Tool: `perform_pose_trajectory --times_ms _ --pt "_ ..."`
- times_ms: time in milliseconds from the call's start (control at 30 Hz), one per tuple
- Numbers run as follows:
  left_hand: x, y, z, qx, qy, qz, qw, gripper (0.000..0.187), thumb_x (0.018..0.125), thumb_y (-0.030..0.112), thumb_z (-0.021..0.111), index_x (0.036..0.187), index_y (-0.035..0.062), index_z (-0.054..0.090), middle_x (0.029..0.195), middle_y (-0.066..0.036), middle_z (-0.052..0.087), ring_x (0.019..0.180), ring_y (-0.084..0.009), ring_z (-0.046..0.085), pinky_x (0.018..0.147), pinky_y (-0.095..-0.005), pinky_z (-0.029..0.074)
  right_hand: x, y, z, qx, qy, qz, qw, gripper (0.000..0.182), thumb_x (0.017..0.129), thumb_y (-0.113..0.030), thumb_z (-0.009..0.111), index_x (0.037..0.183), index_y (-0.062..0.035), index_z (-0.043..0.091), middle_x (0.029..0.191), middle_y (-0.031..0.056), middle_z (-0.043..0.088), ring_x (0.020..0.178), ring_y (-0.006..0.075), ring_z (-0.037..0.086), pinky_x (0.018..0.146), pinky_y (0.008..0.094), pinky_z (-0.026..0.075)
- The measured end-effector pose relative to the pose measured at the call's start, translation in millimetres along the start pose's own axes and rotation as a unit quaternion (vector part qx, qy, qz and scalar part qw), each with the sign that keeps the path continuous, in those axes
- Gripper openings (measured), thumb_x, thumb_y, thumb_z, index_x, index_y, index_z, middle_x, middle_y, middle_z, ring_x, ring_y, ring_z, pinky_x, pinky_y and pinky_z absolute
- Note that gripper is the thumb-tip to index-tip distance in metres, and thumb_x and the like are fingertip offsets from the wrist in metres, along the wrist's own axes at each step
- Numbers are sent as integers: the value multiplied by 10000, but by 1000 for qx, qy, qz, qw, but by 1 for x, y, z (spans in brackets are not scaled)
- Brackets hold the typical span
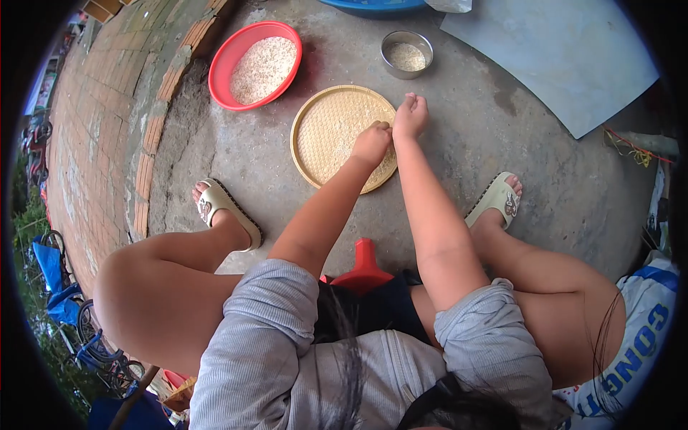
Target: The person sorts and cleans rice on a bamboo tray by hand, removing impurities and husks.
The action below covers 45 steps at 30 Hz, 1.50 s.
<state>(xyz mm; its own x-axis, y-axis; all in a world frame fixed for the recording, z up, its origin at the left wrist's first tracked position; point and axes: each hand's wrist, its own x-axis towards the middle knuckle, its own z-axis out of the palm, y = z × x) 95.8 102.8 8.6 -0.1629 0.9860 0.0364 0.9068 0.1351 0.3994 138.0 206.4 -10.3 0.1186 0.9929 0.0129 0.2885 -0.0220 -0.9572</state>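
A round woven tray (315, 136) with a raised rim lies on the concrete, pale grains scattered over its right part. Over its right side, my left hand (373, 143) has its fingers closed in a pinch; whatever is between them is too small to make out. My right hand (411, 116) is at the tray's right rim, fingers curled inward, and what it holds, if anything, is hidden. Past the tray, to the left, stands a red basin (221, 74) full of pale grains (265, 69). Beyond my right hand sits a metal bowl (407, 74) with some grains inside.
A grey sheet (552, 57) covers the ground at upper right, and part of a blue basin (376, 6) shows at the top. A brick edge (154, 129) runs along the left. Below me is a red stool (363, 269); a printed sack (641, 322) lies at right.
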Motion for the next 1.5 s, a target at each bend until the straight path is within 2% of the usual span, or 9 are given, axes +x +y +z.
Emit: perform_pose_trajectory --times_ms 233,433,667,867,933,1033,1133,1333,1500 --pt "-17 -20 -14 -37 -22 -96 994 115 720 21 572 792 26 661 867 -170 646 834 -308 642 734 -378 522 -11 -23 0 111 -39 73 990 277 904 -219 485 905 32 602 894 173 672 784 270 654 738 361 488" --pt "-1 -13 -87 -244 164 -192 936 142 710 28 607 804 54 710 749 -156 666 689 -284 660 684 -342 522 -36 -56 2 164 -284 451 830 404 943 -328 328 1087 -19 543 1014 129 595 804 199 597 682 309 506" --pt "0 -4 -147 -199 181 -156 950 198 724 150 636 898 109 723 807 -182 665 759 -313 657 759 -375 510 -21 -98 46 431 -133 533 716 303 897 -138 298 992 1 550 926 104 595 777 212 594 645 295 516" --pt "-10 -48 -161 -248 261 -204 910 199 765 108 592 915 37 702 830 -174 672 772 -272 669 731 -354 510 33 -154 60 313 -123 321 885 297 902 -158 371 949 49 579 1051 159 620 923 265 617 801 362 486" --pt "-15 -61 -162 -255 269 -258 892 204 824 140 606 983 46 690 853 -131 693 803 -169 674 731 -282 501 65 -149 66 40 -240 120 962 394 903 -248 459 1165 41 513 1285 221 494 1162 346 500 932 447 414" --pt "-31 -83 -149 -241 262 -303 884 213 823 152 601 982 40 688 873 -137 692 827 -197 678 760 -294 505 44 -180 44 -400 -192 -64 894 587 881 -337 532 1368 -62 352 1459 242 241 1307 412 305 1027 492 300" --pt "-49 -113 -121 -202 253 -351 879 225 798 166 586 955 38 684 870 -157 677 831 -280 654 778 -369 502 39 -146 31 -407 -161 -71 897 666 861 -378 563 1424 -185 264 1495 213 126 1342 427 196 1063 488 234" --pt "-80 -121 -54 -110 172 -488 849 326 811 213 593 1096 55 593 1069 -212 584 1015 -356 545 879 -428 442 -41 -20 0 -378 -84 -178 905 523 832 -309 584 1285 -107 419 1302 163 390 1130 344 415 939 449 357" --pt "-72 -110 -42 -136 203 -516 821 265 821 235 594 1014 53 594 1001 -202 597 980 -364 559 839 -441 451 -69 -23 -1 -427 -83 -58 899 394 836 -236 561 1202 -116 479 1263 125 437 1129 339 427 925 455 370"
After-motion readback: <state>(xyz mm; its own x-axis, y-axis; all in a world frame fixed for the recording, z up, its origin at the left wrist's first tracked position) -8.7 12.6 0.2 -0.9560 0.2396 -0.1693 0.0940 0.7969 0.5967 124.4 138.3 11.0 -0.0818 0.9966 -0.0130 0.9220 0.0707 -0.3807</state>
